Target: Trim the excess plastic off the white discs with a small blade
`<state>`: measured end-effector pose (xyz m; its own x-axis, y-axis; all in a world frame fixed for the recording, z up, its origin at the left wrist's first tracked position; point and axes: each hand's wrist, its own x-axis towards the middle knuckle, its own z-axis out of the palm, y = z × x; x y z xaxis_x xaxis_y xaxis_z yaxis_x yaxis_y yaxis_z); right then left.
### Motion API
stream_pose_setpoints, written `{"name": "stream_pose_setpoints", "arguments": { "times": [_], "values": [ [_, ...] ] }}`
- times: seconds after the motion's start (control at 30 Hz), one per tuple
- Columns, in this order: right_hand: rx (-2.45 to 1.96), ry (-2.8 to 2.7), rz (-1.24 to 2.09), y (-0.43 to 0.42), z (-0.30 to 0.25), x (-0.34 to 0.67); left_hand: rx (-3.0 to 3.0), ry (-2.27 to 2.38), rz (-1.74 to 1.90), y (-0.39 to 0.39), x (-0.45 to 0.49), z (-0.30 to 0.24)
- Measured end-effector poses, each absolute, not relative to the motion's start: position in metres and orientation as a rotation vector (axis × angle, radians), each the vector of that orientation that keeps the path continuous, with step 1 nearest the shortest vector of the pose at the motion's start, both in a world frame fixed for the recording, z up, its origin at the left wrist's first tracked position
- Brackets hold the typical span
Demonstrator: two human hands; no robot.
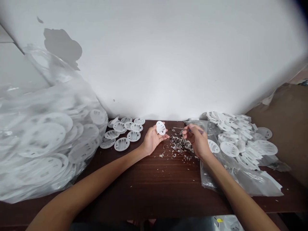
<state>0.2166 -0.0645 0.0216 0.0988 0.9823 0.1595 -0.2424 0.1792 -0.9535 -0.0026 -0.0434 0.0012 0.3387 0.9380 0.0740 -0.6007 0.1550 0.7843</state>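
Observation:
My left hand (pixel 151 140) grips a round white plastic disc (pixel 161 128) by its edge, tilted up with its slotted face toward me. In my right hand (pixel 197 142) is a thin screwdriver (pixel 180 128), its shaft pointing left toward the disc, the tip a little apart from it. Below and between both hands lies a heap of small metal pieces (pixel 181 143), with bits scattered around it on the dark wooden table (pixel 149 186). Left of my left hand, several similar white discs (pixel 122 144) lie in a loose group.
A big clear plastic bag (pixel 48 138) full of white discs fills the left side. On the right, a pile of white discs (pixel 240 138) rests on a flattened plastic bag (pixel 243 183). A white wall (pixel 154 64) stands behind the table, and a brown surface (pixel 286 118) rises at the right.

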Motion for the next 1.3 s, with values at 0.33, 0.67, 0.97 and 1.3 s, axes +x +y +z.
{"name": "stream_pose_setpoints", "arguments": {
  "times": [0.33,0.67,0.97,1.3],
  "values": [
    [-0.956,-1.210,1.219,-0.071,0.018,0.211,0.938,0.587,1.118,-0.045,0.004,0.001],
    [-0.992,-1.257,1.195,-0.072,0.017,0.208,0.997,0.565,1.093,-0.046,0.003,0.002],
    [-1.034,-1.402,1.080,-0.075,0.020,0.208,1.022,0.581,1.092,-0.046,0.003,0.001],
    [-0.952,-1.346,1.160,-0.073,0.012,0.209,1.047,0.585,1.100,-0.046,0.003,0.001]
  ]
}}
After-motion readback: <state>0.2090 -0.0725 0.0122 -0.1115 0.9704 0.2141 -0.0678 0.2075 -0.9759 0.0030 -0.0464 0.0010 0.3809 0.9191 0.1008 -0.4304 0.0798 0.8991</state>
